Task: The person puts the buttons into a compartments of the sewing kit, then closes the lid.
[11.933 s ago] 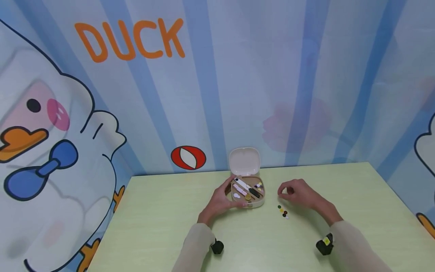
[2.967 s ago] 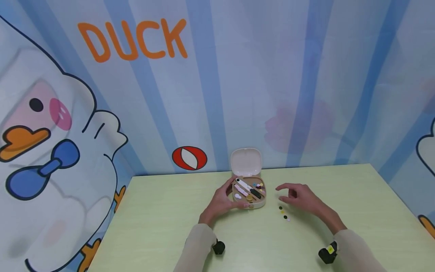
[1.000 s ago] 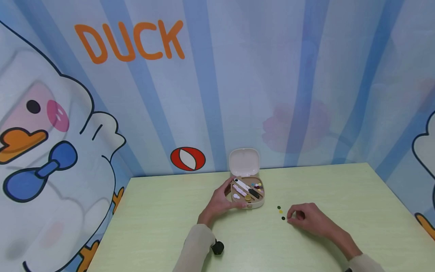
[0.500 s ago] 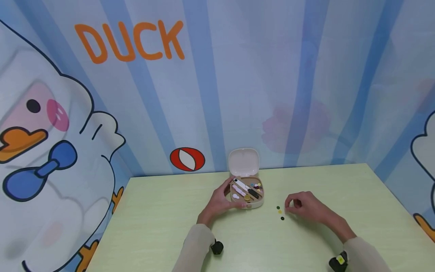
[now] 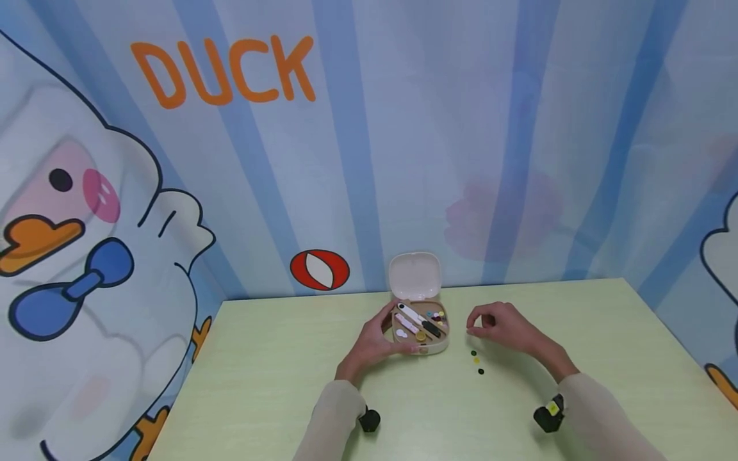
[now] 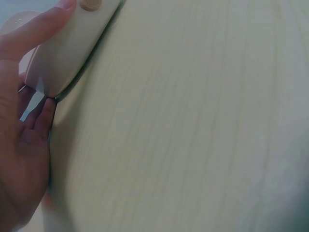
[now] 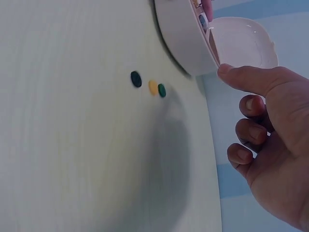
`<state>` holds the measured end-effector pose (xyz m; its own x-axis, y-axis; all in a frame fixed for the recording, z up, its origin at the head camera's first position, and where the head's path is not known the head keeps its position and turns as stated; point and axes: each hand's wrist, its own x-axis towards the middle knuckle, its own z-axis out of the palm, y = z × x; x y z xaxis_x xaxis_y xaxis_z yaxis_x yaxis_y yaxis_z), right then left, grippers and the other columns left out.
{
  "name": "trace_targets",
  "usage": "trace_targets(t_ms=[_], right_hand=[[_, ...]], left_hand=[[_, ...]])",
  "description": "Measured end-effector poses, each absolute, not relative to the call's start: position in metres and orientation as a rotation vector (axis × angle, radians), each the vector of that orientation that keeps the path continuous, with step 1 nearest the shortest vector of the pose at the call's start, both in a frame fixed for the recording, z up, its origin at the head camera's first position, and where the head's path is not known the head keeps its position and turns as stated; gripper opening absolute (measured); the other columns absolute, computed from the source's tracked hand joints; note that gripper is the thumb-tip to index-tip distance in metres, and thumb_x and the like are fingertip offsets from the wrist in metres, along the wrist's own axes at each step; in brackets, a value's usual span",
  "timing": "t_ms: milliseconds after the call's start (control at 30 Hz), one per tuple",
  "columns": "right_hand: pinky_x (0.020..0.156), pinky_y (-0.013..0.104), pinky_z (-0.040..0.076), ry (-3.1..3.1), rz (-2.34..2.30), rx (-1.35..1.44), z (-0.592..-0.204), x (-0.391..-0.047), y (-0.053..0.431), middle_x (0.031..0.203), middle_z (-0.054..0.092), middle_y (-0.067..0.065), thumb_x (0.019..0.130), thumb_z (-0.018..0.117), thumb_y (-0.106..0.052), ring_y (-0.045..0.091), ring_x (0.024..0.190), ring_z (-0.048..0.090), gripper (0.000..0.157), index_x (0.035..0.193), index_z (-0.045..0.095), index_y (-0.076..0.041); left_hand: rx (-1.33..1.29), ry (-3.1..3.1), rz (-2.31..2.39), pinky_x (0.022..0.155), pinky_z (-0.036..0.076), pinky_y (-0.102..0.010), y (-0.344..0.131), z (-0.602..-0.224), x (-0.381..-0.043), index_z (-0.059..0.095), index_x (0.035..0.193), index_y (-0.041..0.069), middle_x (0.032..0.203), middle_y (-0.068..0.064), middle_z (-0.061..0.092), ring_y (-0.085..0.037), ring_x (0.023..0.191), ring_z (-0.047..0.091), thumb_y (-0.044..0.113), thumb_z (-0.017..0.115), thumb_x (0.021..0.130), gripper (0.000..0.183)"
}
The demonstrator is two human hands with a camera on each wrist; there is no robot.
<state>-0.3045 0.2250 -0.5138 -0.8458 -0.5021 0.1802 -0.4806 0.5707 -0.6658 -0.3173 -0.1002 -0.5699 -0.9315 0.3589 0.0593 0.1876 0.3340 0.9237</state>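
My left hand (image 5: pixel 371 342) holds the left side of a small sewing box (image 5: pixel 441 346), thumb along its front and fingers behind. Its white lid (image 5: pixel 415 275) stands raised. Inside lie a white-and-black tool (image 5: pixel 419 319), a pink piece (image 5: pixel 406 322), a round gold piece (image 5: pixel 421 335) and several small coloured buttons (image 5: pixel 436 316). To the right of the box, my right hand (image 5: pixel 507 325) is raised with thumb and index finger pinched together; the button between them is almost wholly hidden. Below it on the table lie a green button (image 7: pixel 162 90), a yellow button (image 7: pixel 153 87) and a black button (image 7: pixel 136 79).
The pale table (image 5: pixel 277 384) ends at its back edge against a blue striped curtain (image 5: pixel 403 128) with a duck print. The box stands near that edge. A black wrist camera (image 5: pixel 370 420) sits below the left hand, another camera (image 5: pixel 549 416) on the right wrist.
The loose buttons on the table have become fewer; the pale and reddish ones are gone from there. In the last second my right hand rose from beside the buttons toward the box. The left stayed.
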Motion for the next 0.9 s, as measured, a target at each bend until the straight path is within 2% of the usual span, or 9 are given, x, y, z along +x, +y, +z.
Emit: trace_targets(t_ms=[400, 900], right_hand=[[0.052, 0.025, 0.037, 2.728, -1.273, -0.744, -0.515, -0.326, 0.194, 0.064, 0.052, -0.004, 0.096, 0.075, -0.013, 0.012, 0.056, 0.044, 0.003, 0.099, 0.077, -0.011], [0.052, 0.027, 0.037, 2.806, -1.284, -0.613, -0.521, -0.35, 0.175, 0.065, 0.054, -0.002, 0.096, 0.075, -0.012, 0.015, 0.058, 0.047, 0.004, 0.096, 0.077, -0.008]], left_hand=[[0.508, 2.431, 1.658, 0.119, 0.038, -0.043, -0.1, -0.571, -0.319, 0.037, 0.161, 0.034, 0.16, 0.006, 0.044, -0.02, 0.145, 0.044, 0.036, 0.096, 0.074, 0.105], [0.482, 2.441, 1.648, 0.12, 0.038, -0.043, -0.1, -0.568, -0.318, 0.037, 0.161, 0.035, 0.16, 0.007, 0.043, -0.019, 0.145, 0.044, 0.037, 0.096, 0.074, 0.106]])
